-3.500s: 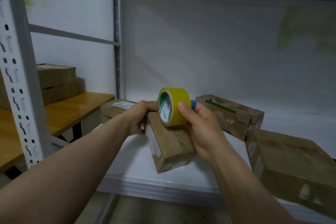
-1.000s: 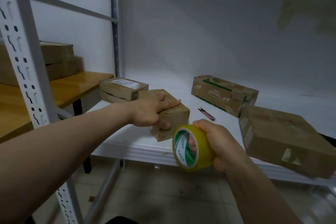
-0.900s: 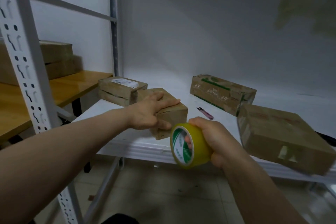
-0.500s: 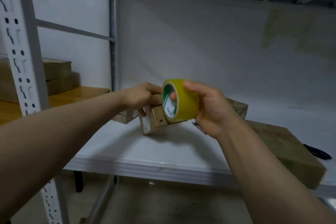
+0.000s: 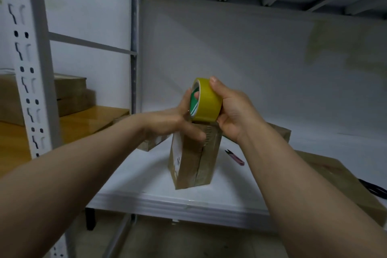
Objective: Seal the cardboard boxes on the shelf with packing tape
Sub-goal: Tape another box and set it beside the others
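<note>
- Right hand (image 5: 232,111) grips the yellow packing tape roll (image 5: 207,100) just above the cardboard box (image 5: 194,163).
- Left hand (image 5: 173,121) curls over its top, thumb against the roll.
- Box stands upright on the white shelf (image 5: 146,176), pink cutter (image 5: 235,157) beside it.

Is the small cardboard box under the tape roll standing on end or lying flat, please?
Standing on end: the small cardboard box rises tall from the white shelf, top beneath the yellow tape roll.

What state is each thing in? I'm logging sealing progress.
tape roll: gripped by the right hand, just above the small box.
small box: standing on end on the shelf, left hand at its top.
cutter: lying on the shelf, untouched.
large box: lying flat, untouched.
</note>
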`<state>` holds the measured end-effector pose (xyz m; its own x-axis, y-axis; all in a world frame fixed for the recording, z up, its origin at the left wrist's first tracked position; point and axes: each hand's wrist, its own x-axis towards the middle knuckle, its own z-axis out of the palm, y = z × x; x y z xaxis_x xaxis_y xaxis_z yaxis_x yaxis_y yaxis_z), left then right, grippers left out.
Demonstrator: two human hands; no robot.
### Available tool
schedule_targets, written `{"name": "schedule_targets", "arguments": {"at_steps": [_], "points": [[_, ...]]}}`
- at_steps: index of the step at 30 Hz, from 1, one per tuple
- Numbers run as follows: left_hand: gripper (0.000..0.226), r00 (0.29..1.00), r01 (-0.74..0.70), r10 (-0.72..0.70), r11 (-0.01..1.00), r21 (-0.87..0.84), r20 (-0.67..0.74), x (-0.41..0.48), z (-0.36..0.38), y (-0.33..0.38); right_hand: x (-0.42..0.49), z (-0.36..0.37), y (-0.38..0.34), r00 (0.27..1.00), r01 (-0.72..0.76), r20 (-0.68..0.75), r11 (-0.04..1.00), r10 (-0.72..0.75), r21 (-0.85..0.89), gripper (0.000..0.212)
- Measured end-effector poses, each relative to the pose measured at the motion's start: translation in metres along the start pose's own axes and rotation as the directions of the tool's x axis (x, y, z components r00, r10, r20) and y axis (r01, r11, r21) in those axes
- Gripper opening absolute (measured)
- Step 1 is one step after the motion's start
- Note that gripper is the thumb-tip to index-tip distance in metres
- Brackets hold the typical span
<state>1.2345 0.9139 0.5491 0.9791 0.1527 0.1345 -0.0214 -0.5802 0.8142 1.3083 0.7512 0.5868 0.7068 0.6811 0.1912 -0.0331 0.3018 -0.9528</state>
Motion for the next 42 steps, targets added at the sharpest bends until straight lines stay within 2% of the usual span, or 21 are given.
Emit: {"name": "schedule_targets", "arguments": {"at_steps": [1, 3, 5, 7, 11, 18, 21, 23, 26, 27, 30, 31, 33, 35, 37, 39, 42], "points": [[0.142, 0.999, 0.004, -0.003, 0.999, 0.05, -0.032, 0.003, 0.006, -0.003, 0.001, 0.001, 0.001, 1.0, -0.008, -0.006, 1.0, 0.008, -0.003, 0.037], [0.15, 0.98, 0.017, 0.01, 0.991, 0.135, -0.199, 0.01, 0.017, -0.012, 0.004, 0.003, -0.003, 1.0, -0.018, -0.013, 1.0, 0.018, -0.021, 0.04], [0.151, 0.944, 0.045, 0.012, 0.986, 0.163, -0.33, 0.011, 0.022, -0.019, 0.006, 0.003, -0.011, 0.999, -0.042, -0.008, 0.998, 0.042, -0.048, 0.032], [0.153, 0.946, 0.111, -0.046, 0.976, 0.189, -0.321, 0.009, 0.022, -0.017, 0.006, -0.002, -0.02, 0.998, -0.054, 0.029, 0.995, 0.057, -0.086, 0.023], [0.143, 0.944, 0.16, -0.071, 0.952, 0.259, -0.322, 0.009, 0.018, -0.013, -0.001, -0.014, -0.026, 0.998, -0.044, 0.034, 0.993, 0.048, -0.113, 0.024], [0.117, 0.951, 0.106, -0.017, 0.956, 0.272, -0.31, 0.009, 0.02, -0.011, -0.03, -0.031, 0.002, 0.998, -0.064, -0.004, 0.993, 0.064, -0.098, 0.029], [0.104, 0.951, 0.071, 0.008, 0.967, 0.243, -0.311, 0.009, 0.018, -0.015, -0.043, -0.033, 0.025, 0.998, -0.048, -0.045, 0.993, 0.044, -0.106, 0.022], [0.09, 0.953, 0.042, 0.029, 0.973, 0.226, -0.302, 0.009, 0.017, -0.018, -0.05, -0.036, 0.045, 0.996, -0.058, -0.081, 0.989, 0.047, -0.136, 0.033], [0.071, 0.952, 0.02, 0.053, 0.972, 0.233, -0.3, 0.011, 0.017, -0.02, -0.059, -0.037, 0.08, 0.983, -0.133, -0.142, 0.981, 0.113, -0.138, 0.079], [0.067, 0.953, 0.017, 0.055, 0.972, 0.234, -0.299, 0.012, 0.017, -0.02, -0.061, -0.036, 0.089, 0.978, -0.161, -0.157, 0.979, 0.14, -0.128, 0.081], [0.061, 0.954, 0.006, 0.059, 0.976, 0.217, -0.293, 0.011, 0.017, -0.019, -0.058, -0.035, 0.11, 0.976, -0.171, -0.155, 0.978, 0.151, -0.121, 0.03], [0.06, 0.955, 0.003, 0.059, 0.978, 0.209, -0.29, 0.011, 0.015, -0.019, -0.058, -0.033, 0.111, 0.975, -0.178, -0.158, 0.977, 0.158, -0.121, 0.021], [0.057, 0.961, -0.002, 0.059, 0.978, 0.208, -0.271, 0.01, 0.012, -0.015, -0.054, -0.03, 0.111, 0.97, -0.205, -0.155, 0.973, 0.188, -0.106, 0.017], [0.057, 0.968, -0.01, 0.059, 0.98, 0.197, -0.246, 0.007, 0.009, -0.01, -0.049, -0.03, 0.106, 0.966, -0.235, -0.15, 0.96, 0.213, -0.153, 0.032], [0.06, 0.973, -0.028, 0.068, 0.984, 0.178, -0.223, 0.006, 0.009, -0.007, -0.039, -0.036, 0.094, 0.981, -0.17, -0.158, 0.9, 0.115, -0.401, 0.061], [0.066, 0.974, -0.044, 0.079, 0.985, 0.166, -0.213, 0.005, 0.011, -0.007, -0.024, -0.041, 0.075, 0.992, 0.022, -0.08, 0.748, -0.1, -0.664, 0.082], [0.071, 0.979, -0.052, 0.057, 0.998, 0.026, -0.198, 0.006, 0.015, -0.011, 0.004, -0.037, 0.061, 0.951, 0.29, 0.172, 0.55, -0.256, -0.783, 0.073]]}}
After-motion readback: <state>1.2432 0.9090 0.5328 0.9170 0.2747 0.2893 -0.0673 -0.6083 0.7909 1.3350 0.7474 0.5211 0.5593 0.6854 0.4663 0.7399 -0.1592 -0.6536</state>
